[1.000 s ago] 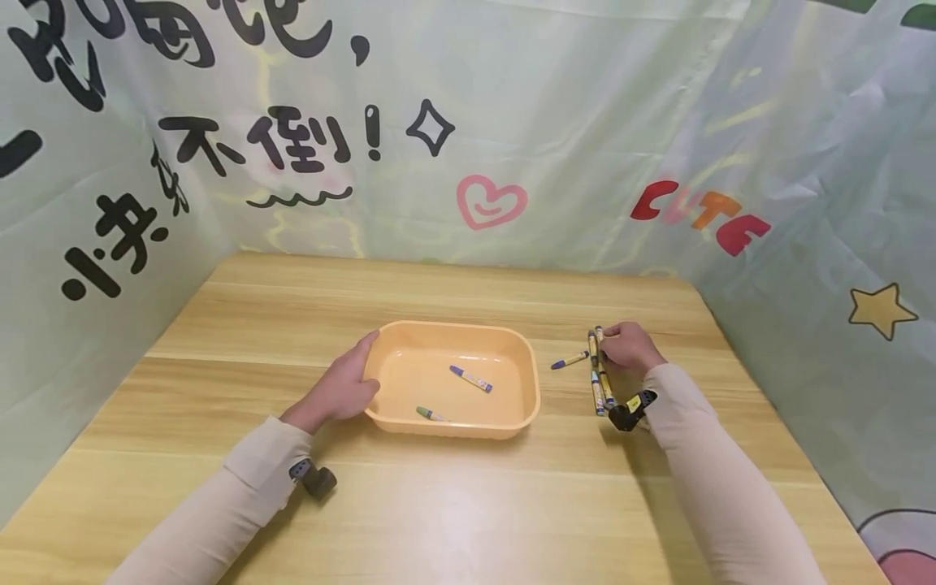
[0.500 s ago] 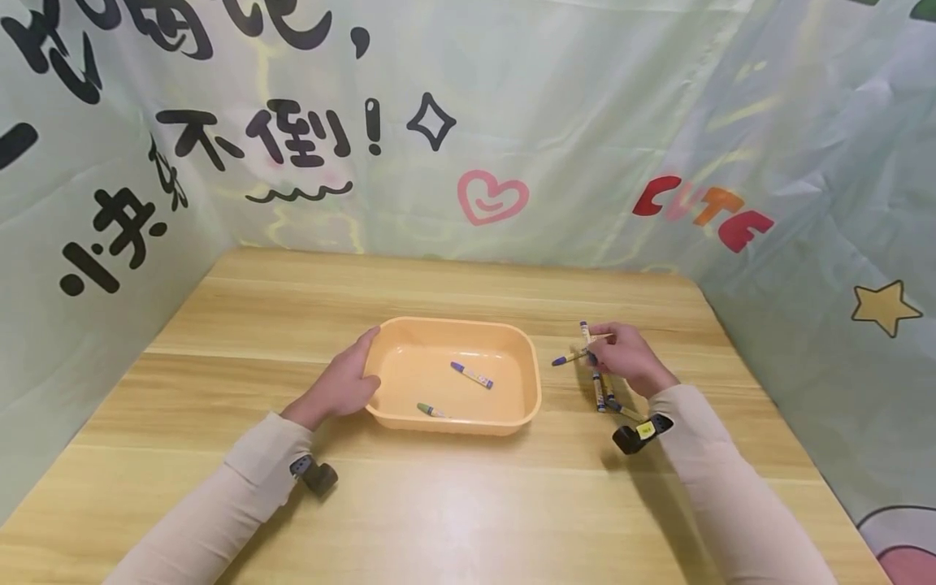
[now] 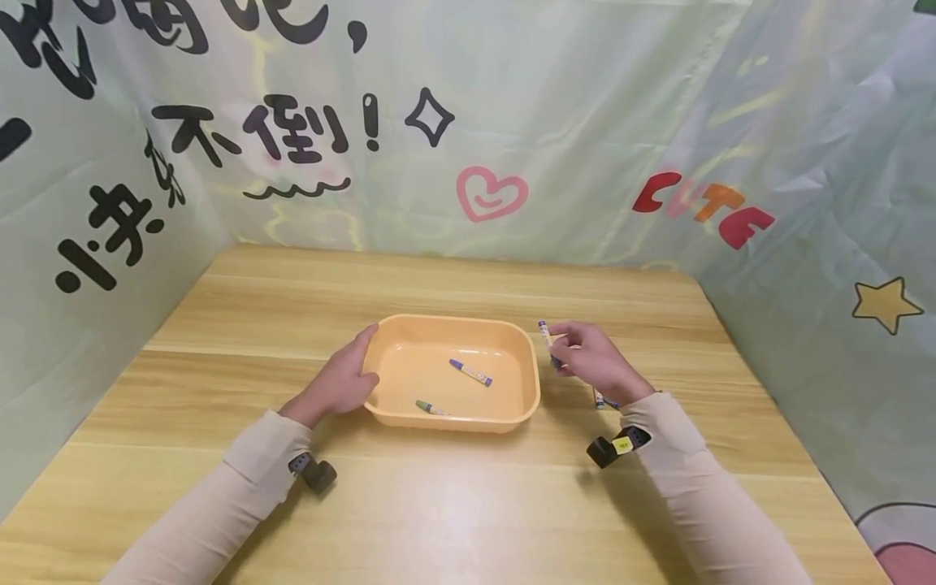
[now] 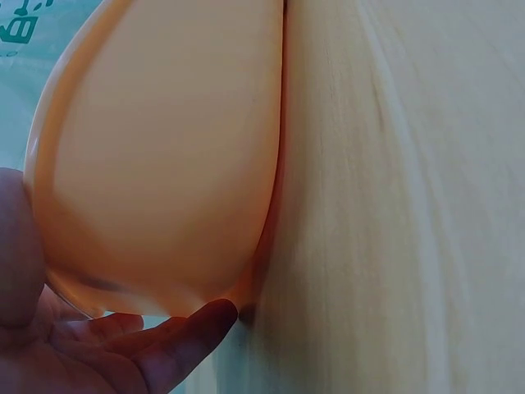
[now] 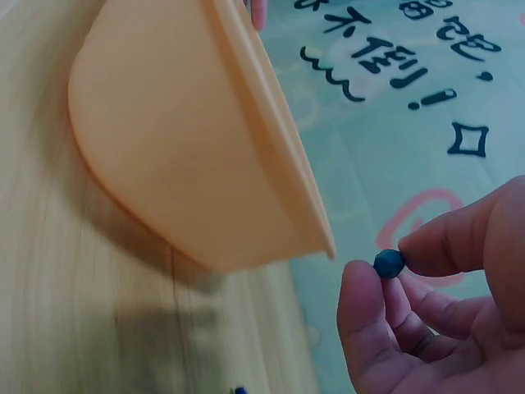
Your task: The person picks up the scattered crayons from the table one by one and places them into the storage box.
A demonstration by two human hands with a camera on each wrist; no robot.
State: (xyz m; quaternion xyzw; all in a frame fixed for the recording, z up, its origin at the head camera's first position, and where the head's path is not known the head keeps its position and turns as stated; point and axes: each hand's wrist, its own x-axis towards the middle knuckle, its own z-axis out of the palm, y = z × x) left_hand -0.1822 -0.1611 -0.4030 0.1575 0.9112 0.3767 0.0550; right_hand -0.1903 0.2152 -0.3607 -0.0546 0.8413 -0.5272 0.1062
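Note:
My left hand (image 3: 342, 383) grips the left end of a shallow orange plastic basin (image 3: 409, 361), its thumb on the rim. In the left wrist view, fingers (image 4: 184, 345) lie against the basin's outer end. Inside the basin lie a blue-tipped crayon (image 3: 470, 373) and a green-tipped crayon (image 3: 430, 408). Just right of the basin, my right hand (image 3: 595, 361) pinches a dark blue crayon (image 3: 544, 333) between thumb and fingertips, raised above the table. In the right wrist view, the held crayon's rounded teal-blue tip (image 5: 390, 263) points at the camera.
Loose crayons (image 3: 599, 398) lie on the wooden table (image 3: 453, 504) beneath my right wrist, partly hidden. A small blue tip (image 5: 239, 391) shows at the right wrist view's bottom edge. Printed cloth (image 3: 585, 122) walls in the table's back and sides.
My right hand has taken a crayon from the pile, lifted it and moved left to the basin's right edge. My left hand and the basin stay put.

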